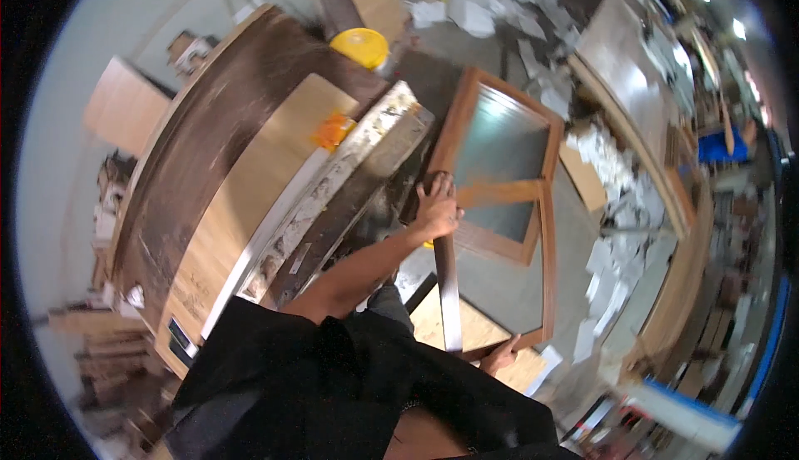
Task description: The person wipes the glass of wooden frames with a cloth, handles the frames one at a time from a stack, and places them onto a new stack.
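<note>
An open rectangular frame of brown wood (pixel 547 281) stands in front of me, with the floor showing through its middle. My left hand (pixel 439 208) is closed over its far left corner. Low on the near rail, my right hand (pixel 501 356) grips the frame, its fingers partly hidden by the wood. Just beyond is a brown wooden door (pixel 466 119) with a frosted glass panel (pixel 499 140), partly overlapped by the frame's far rail. That far rail is smeared by motion.
A dark brown table (pixel 241 69) on the left carries a long light board (pixel 250 177) and an orange-yellow packet (pixel 333 131). Nearby are a paint-stained beam (pixel 333 190) and a yellow-lidded bucket (pixel 359 46). White paper scraps (pixel 473 11) litter the floor. A wooden-edged bench (pixel 620 44) stands right.
</note>
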Available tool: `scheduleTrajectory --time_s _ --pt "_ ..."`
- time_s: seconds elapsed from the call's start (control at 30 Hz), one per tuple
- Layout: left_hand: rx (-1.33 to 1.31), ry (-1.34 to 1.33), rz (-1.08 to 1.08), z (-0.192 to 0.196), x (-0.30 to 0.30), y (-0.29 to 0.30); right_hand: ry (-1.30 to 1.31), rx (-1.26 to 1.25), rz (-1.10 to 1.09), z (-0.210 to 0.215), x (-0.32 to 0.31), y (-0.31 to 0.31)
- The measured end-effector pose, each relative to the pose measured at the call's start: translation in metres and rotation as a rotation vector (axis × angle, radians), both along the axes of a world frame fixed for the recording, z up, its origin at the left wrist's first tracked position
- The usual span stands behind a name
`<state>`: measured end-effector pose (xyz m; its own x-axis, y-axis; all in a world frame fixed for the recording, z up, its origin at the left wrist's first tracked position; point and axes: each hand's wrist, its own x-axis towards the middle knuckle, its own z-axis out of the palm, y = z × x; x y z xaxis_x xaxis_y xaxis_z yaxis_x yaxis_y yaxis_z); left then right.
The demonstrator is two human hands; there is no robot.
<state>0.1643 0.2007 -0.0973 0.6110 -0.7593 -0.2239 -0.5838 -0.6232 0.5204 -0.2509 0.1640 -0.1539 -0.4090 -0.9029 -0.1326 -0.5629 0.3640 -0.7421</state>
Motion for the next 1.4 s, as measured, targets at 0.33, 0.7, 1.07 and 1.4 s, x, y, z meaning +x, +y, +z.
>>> scheduleTrajectory --time_s 0.33,0.7,1.07,1.4 --pt "-0.478 0.210 0.347 0.028 0.041 0.214 -0.074 -0.139 0.404 0.078 0.133 0.014" --pt "-0.521 0.522 1.101 0.018 0.035 0.616 0.168 -0.213 1.340 0.105 0.475 0.163" --pt "-0.667 0.200 1.658 -0.027 0.084 0.714 0.410 -0.437 2.098 0.033 0.837 0.343" --pt "-0.023 -0.094 1.751 -0.045 0.201 0.745 0.282 -0.352 2.351 0.031 0.892 0.425"
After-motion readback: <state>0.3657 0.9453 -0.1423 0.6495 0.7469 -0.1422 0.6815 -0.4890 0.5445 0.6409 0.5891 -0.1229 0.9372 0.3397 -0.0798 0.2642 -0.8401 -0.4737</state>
